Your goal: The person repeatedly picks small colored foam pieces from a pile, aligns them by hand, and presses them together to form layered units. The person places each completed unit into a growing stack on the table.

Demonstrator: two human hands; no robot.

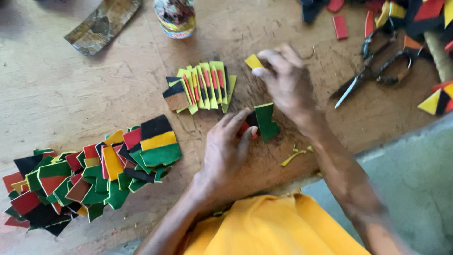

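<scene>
Now left hand (pixel 226 148) pins green/black piece (pixel 264 122); right hand (pixel 285 80) w/ yellow bit (pixel 253 61).

Bare wooden board (pixel 71 94) lies open at far left, while the scissors (pixel 373 68) and striped-piece fan (pixel 203 87) crowd both hands.
</scene>
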